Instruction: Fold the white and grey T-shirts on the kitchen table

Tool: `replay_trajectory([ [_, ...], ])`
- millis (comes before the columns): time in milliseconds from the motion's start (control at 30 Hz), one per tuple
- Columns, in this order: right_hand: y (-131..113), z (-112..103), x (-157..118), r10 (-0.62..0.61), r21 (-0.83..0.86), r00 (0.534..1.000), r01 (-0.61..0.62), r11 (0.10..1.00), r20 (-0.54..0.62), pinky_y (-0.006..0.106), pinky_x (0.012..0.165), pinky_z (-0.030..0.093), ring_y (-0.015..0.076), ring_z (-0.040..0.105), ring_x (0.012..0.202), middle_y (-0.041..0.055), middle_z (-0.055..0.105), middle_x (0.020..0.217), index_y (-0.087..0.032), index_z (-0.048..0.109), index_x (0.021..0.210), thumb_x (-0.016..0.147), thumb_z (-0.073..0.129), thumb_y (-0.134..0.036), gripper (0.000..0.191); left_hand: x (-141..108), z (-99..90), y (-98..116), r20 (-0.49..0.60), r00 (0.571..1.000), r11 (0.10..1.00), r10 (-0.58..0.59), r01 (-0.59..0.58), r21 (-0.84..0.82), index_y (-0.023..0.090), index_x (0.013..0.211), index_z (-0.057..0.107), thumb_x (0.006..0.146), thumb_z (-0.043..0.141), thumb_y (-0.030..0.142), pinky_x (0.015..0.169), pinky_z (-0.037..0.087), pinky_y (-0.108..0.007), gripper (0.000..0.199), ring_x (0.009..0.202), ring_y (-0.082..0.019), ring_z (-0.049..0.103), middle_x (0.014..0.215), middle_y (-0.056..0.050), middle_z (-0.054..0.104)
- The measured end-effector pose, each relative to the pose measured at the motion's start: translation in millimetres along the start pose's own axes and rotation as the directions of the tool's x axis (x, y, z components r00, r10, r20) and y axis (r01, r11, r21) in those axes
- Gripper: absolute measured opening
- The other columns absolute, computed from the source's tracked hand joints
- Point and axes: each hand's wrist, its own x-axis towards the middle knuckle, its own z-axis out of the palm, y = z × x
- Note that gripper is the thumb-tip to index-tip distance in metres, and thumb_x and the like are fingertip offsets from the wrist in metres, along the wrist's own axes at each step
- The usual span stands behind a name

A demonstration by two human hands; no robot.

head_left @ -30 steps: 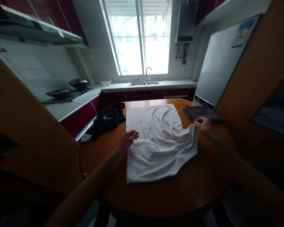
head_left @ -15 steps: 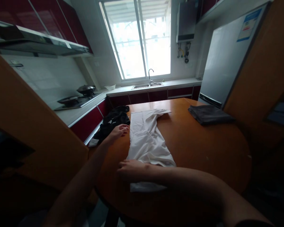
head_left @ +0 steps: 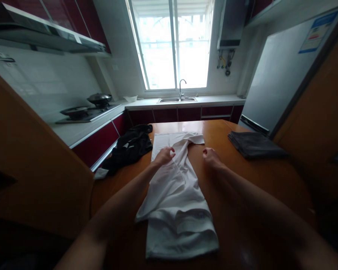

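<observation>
A white shirt (head_left: 183, 195) lies lengthwise on the wooden table, wrinkled in the middle, its lower edge toward me. One sleeve-like part (head_left: 197, 139) sticks out to the right at the far end. Over the left side of the upper shirt is my left hand (head_left: 165, 154), thumb and fingers curled together; whether cloth is pinched between them is hard to see. My right hand (head_left: 211, 156) is closed in a loose fist just right of the shirt, apart from it, above the wood, and no cloth shows in it.
Crumpled black clothing (head_left: 132, 146) lies at the table's left edge. A folded dark grey cloth (head_left: 256, 144) rests on the right side of the wooden table (head_left: 231, 183). Beyond stand a counter with a sink (head_left: 170, 100), a stove with pans (head_left: 100, 99) and a fridge (head_left: 278, 71).
My right hand has moved from the shirt's lower left to its upper right side. My left hand has shifted right, over the shirt. The shirt's near end now lies spread out toward me.
</observation>
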Motion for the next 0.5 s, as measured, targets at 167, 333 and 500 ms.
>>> replay_trajectory([
  [167, 26, 10, 70, 0.062, -0.074, 0.997, -0.066, 0.995, -0.050, 0.035, 0.097, 0.045, 0.0296, 0.056, 0.120, 0.0187, 0.059, 0.131, -0.015, 0.062, 0.129, 0.090, 0.059, -0.021, 0.040, 28, 14.9, -3, -0.015, 1.000, 0.995, -0.022, 0.024, 0.097, 0.015, 0.088, 0.073, 0.083, 0.066, 0.016, 0.104, 0.045, -0.038, 0.009, 0.107, -0.026, 0.064, 0.102, -0.012, 0.071],
  [333, 20, 32, 118, -0.023, -0.066, 0.999, 0.021, 0.998, -0.029, 0.037, 0.099, 0.044, 0.0302, 0.056, 0.119, 0.0154, 0.057, 0.133, -0.021, 0.067, 0.123, 0.087, 0.063, -0.020, 0.036, 52, 30.3, -9, -0.012, 1.000, 0.996, 0.018, -0.017, 0.086, 0.017, 0.095, 0.075, 0.082, 0.066, 0.014, 0.098, 0.050, -0.032, 0.017, 0.100, -0.022, 0.067, 0.100, -0.008, 0.072],
  [500, 13, 35, 158, -0.059, 0.026, 0.995, 0.061, 0.998, -0.077, 0.035, 0.089, 0.048, 0.0265, 0.066, 0.097, 0.0152, 0.070, 0.104, -0.016, 0.072, 0.089, 0.089, 0.058, -0.019, 0.014, 67, 27.2, -7, -0.113, 0.983, 0.989, 0.146, -0.143, 0.034, 0.016, 0.113, 0.073, 0.082, 0.061, 0.008, 0.100, 0.051, -0.030, 0.034, 0.104, -0.020, 0.066, 0.113, -0.009, 0.065],
])
